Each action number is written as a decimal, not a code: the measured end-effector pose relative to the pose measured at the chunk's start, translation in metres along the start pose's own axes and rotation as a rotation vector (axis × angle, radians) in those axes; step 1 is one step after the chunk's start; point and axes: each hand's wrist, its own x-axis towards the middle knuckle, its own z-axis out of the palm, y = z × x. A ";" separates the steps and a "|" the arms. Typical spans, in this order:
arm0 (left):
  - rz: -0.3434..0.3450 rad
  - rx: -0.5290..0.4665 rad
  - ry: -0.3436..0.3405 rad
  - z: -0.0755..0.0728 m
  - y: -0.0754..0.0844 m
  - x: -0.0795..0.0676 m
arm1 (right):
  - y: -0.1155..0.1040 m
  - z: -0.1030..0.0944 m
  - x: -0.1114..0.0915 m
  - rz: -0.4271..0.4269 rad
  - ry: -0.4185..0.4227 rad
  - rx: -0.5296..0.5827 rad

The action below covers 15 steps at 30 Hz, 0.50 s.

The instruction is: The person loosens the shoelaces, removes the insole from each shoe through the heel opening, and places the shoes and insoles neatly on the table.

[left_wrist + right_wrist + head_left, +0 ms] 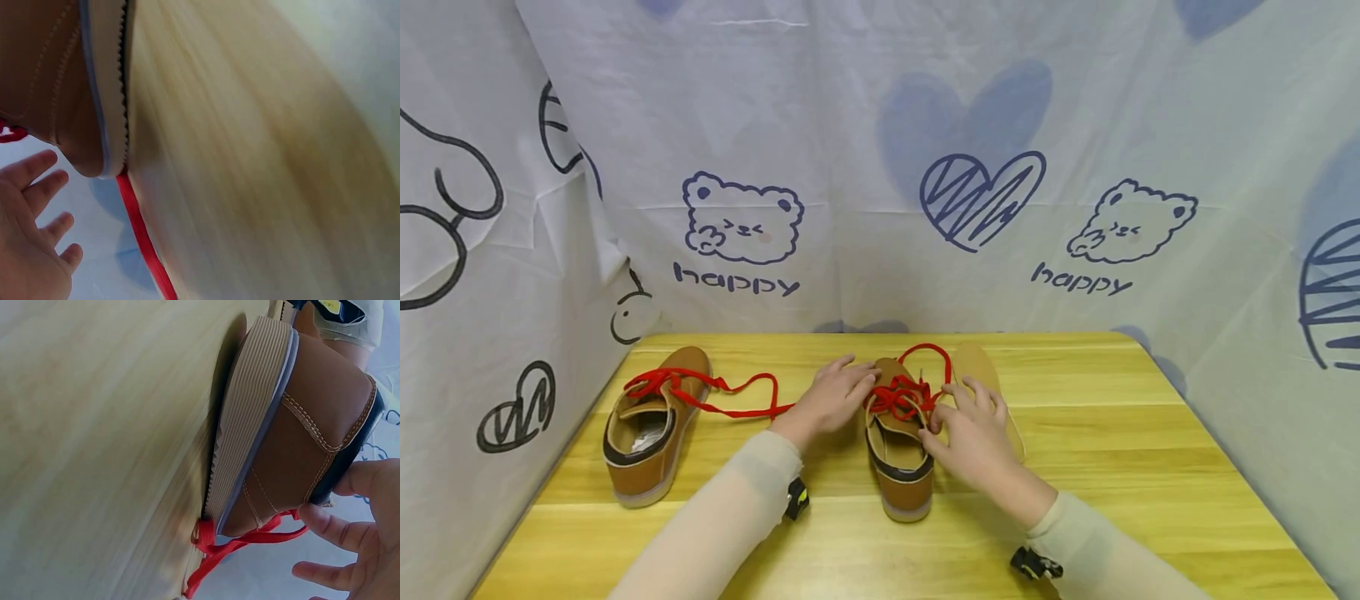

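Note:
A brown shoe (906,492) with a dark collar stands on the table, its toe away from me. Red laces (901,398) lie tangled over its tongue. On the shoe's left, near the toe, is my left hand (833,395), its fingers extended and spread; the left wrist view shows them beside the shoe. At the collar's right side is my right hand (976,435). In the right wrist view its thumb and forefinger (325,525) are at the collar edge, apart from each other, and the other fingers are spread.
A second brown shoe (638,482) stands at the left, its red lace (741,412) trailing right across the table (1120,467). Behind my right hand lies a flat tan insole (976,367). Printed white cloth (865,250) hangs behind and at the sides.

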 end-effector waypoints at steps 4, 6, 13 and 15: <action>-0.009 0.002 -0.044 0.001 -0.004 0.001 | 0.001 0.002 0.000 0.006 -0.005 -0.003; -0.015 0.006 -0.058 0.001 -0.006 0.001 | 0.001 0.002 0.000 0.009 -0.009 -0.004; -0.018 0.049 -0.066 0.001 -0.007 0.000 | 0.006 -0.001 0.000 0.004 -0.015 -0.012; -0.015 0.067 -0.063 0.000 -0.006 -0.001 | 0.009 -0.003 0.000 0.010 -0.025 -0.023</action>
